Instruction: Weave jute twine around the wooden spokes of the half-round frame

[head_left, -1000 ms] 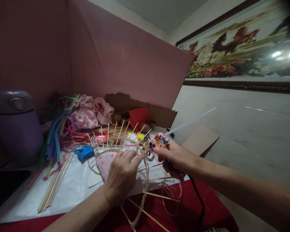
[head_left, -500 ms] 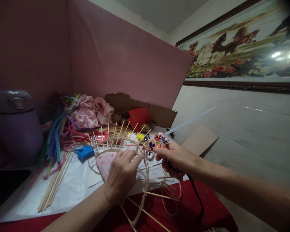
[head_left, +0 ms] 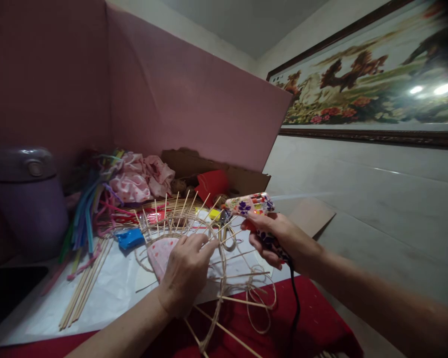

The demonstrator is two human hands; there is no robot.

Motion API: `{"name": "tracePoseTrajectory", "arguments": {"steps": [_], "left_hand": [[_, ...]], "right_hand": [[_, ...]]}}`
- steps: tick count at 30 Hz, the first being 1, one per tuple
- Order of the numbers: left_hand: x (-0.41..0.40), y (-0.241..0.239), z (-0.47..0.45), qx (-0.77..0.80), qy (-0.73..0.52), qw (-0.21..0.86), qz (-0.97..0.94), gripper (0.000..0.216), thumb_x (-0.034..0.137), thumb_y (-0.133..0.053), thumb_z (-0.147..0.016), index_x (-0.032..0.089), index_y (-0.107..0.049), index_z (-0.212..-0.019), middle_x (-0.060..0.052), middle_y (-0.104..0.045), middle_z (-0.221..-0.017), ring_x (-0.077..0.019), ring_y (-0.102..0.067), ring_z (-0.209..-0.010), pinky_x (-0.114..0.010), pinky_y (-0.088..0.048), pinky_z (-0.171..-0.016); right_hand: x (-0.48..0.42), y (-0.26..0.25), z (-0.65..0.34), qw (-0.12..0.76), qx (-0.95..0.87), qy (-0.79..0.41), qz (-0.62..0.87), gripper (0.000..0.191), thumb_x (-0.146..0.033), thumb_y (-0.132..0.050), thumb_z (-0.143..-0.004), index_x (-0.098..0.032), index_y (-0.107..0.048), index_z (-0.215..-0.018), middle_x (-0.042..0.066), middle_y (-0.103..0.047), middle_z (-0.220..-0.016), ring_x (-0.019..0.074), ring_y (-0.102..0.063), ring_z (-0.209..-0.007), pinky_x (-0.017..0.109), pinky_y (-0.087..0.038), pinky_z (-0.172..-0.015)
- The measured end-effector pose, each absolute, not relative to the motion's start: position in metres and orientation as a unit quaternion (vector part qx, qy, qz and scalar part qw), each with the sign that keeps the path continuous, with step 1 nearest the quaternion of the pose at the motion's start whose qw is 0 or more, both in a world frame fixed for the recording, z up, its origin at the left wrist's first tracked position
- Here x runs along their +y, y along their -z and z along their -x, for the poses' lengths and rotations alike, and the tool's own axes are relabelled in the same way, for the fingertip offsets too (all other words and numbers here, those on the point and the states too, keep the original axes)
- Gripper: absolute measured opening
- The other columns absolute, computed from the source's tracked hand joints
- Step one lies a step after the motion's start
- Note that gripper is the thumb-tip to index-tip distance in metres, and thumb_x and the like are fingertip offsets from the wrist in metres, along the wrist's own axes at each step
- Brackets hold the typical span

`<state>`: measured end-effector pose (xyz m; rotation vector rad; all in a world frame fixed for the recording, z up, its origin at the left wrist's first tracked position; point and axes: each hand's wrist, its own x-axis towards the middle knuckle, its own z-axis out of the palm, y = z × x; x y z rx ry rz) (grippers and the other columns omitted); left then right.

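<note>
My right hand (head_left: 274, 233) is wrapped round a floral-patterned hot glue gun (head_left: 266, 203), its nozzle pointing left above the table. A clear glue stick (head_left: 302, 196) sticks out of its back, and a black cord (head_left: 296, 303) hangs from the handle. With fingers curled and pinched at the twine ring, my left hand (head_left: 186, 278) grips a round frame of thin sticks and twine (head_left: 221, 298). Part of a pink dotted fabric panel (head_left: 159, 252) inside the frame is covered by that hand. Loose twine (head_left: 259, 298) trails at the frame's right side.
Scissors (head_left: 229, 239) lie beyond the frame. Bundled sticks (head_left: 84, 283), a blue packet (head_left: 130, 239), colourful pipe cleaners (head_left: 87, 209) and crumpled pink fabric (head_left: 134, 179) are left and behind. A purple container (head_left: 26, 209) stands far left; a red cloth (head_left: 313, 318) covers the near edge.
My right hand has drawn the glue gun up and right, away from the frame's ring, uncovering the scissors. My left hand stays in nearly the same place on the frame.
</note>
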<state>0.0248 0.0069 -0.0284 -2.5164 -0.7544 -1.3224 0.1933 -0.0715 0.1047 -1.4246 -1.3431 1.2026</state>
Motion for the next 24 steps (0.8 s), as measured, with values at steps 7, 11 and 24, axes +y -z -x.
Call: {"name": "tracePoseTrajectory", "arguments": {"steps": [7,11,24], "left_hand": [[0.008,0.027,-0.024,-0.256,0.46,0.107,0.843,0.022,0.012,-0.049,-0.083,0.019,-0.058,-0.101,-0.005,-0.059,-0.082,-0.0185,-0.051,-0.072,-0.033,-0.042,-0.064],[0.01,0.024,-0.024,-0.241,0.473,0.12,0.839,0.021,0.011,-0.047,-0.083,0.018,-0.059,-0.099,-0.006,-0.06,-0.085,-0.0188,-0.054,-0.076,-0.034,-0.045,-0.066],[0.01,0.021,-0.023,-0.234,0.484,0.141,0.831,0.019,0.011,-0.05,-0.083,0.016,-0.059,-0.099,-0.007,-0.062,-0.086,-0.0194,-0.053,-0.076,-0.033,-0.044,-0.066]], "right_hand": [[-0.068,-0.11,-0.24,0.546,-0.547,-0.317,0.55,0.038,-0.055,-0.051,-0.079,-0.018,-0.051,-0.085,-0.005,-0.047,-0.057,0.0052,-0.037,-0.037,0.018,-0.028,-0.033],[-0.068,-0.076,-0.295,0.424,-0.579,-0.264,0.644,0.036,-0.052,-0.051,-0.079,-0.017,-0.048,-0.07,-0.003,-0.045,-0.06,0.0095,-0.043,-0.049,0.022,-0.039,-0.046],[-0.072,0.001,-0.35,0.099,-0.697,-0.14,0.696,0.043,-0.016,-0.053,-0.067,-0.017,-0.052,-0.11,0.008,-0.062,-0.1,0.0226,-0.057,-0.088,0.032,-0.042,-0.079]]}}
